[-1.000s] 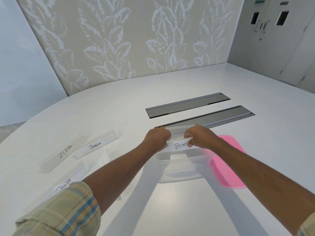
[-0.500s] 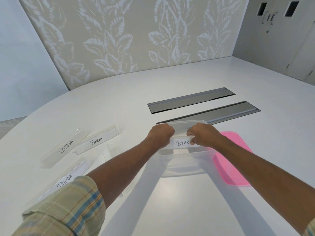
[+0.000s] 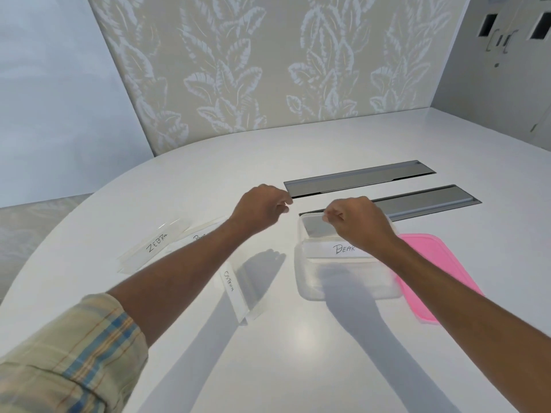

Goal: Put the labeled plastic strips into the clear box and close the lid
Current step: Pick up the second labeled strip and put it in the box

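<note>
The clear box (image 3: 310, 281) stands open on the white table. A strip labeled BEAR (image 3: 337, 250) sits inside it, across the box. My right hand (image 3: 357, 225) hovers above the box's far part, fingers curled, holding nothing. My left hand (image 3: 259, 208) is raised left of the box, fingers loosely curled and empty. The pink lid (image 3: 429, 272) lies flat just right of the box. A ZEBRA strip (image 3: 152, 245) lies at the left, another strip (image 3: 202, 232) beside it is partly hidden by my left arm, and a third strip (image 3: 235, 296) lies near the box.
Two grey recessed cable hatches (image 3: 357, 178) (image 3: 432, 201) sit in the table beyond the box. A leaf-patterned wall panel (image 3: 268, 70) stands behind the table's far edge. Grey doors (image 3: 507, 40) are at the far right.
Both hands have let go of the BEAR strip, which now rests in the box. My left hand has moved up and left; my right hand has lifted slightly.
</note>
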Demonstrator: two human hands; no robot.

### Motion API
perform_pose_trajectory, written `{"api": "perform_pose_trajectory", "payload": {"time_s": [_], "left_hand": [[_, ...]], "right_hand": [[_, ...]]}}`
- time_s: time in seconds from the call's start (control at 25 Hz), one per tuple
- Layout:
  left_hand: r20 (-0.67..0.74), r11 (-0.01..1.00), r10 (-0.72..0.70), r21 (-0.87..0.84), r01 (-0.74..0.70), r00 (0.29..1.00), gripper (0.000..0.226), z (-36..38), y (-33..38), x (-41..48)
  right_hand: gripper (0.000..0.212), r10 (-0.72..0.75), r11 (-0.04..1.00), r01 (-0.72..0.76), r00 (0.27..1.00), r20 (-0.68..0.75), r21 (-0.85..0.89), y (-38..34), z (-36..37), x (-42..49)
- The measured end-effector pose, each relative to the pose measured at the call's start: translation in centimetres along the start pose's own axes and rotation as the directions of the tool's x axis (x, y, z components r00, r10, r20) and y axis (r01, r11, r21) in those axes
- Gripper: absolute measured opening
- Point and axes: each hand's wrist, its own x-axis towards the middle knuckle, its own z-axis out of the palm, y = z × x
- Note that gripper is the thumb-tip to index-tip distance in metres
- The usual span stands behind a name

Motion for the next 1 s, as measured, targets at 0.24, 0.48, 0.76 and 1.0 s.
{"api": "perform_pose_trajectory", "payload": {"time_s": [0.24, 0.48, 0.76, 1.0], "left_hand": [[0.105, 0.991, -0.115, 0.082, 0.106, 0.988, 0.033, -1.2, -7.8, -5.4], [0.300, 0.993, -0.101, 0.094, 0.076, 0.949, 0.053, 0.6, -11.5, -8.9], [0.375, 0.981, 0.041, 0.159, -0.108, 0.926, 0.064, 2.2, -11.9, -10.1], [0.432, 0.966, 0.103, 0.170, -0.193, 0.896, 0.059, 3.4, -12.0, -10.4]], "right_hand": [[0.017, -0.055, 0.961, 0.022, 0.992, 0.112, 0.274, -10.4, 4.0, -2.8], [0.036, 0.101, 0.961, -0.177, 0.940, 0.327, 0.214, -15.3, 9.9, -6.0], [0.058, 0.210, 0.964, -0.255, 0.907, 0.365, 0.078, -17.3, 13.4, -8.5], [0.053, 0.209, 0.974, -0.225, 0.924, 0.319, 0.013, -18.3, 14.3, -9.8]]}}
